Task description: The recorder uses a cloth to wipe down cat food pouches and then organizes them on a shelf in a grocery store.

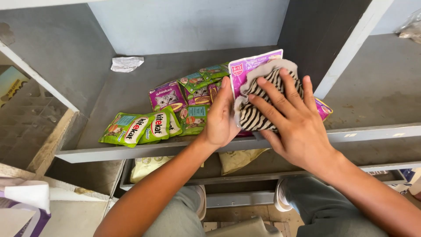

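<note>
Nearest the camera, grey trouser legs (324,210) are seen at the bottom edge, with two forearms reaching up from them to a grey shelf (144,153).

The fingers (280,94) of the right hand (291,118) are spread flat and pressed down on a black-and-white striped cloth (254,116); nothing is gripped by them. The cloth is laid over a purple pouch (252,66), whose upper edge and pale back are seen above it. The pouch is stood tilted on the shelf, near its front edge, beside the white upright (346,52).

The left hand (221,116) is held edge-on against the left side of the pouch and cloth, its fingers straight and close together, steadying the pouch rather than closing round it.

To the left of that hand, green pouches (140,127) are lain overlapping near the shelf's front lip, and further green ones (204,77) are stacked behind, towards the back wall. A second purple pouch with a cat picture (167,96) is set among them. A crumpled white paper scrap (126,64) is left at the rear corner, well apart from the pouches.

Below, pale yellowish bags (239,159) are seen on a lower shelf.
</note>
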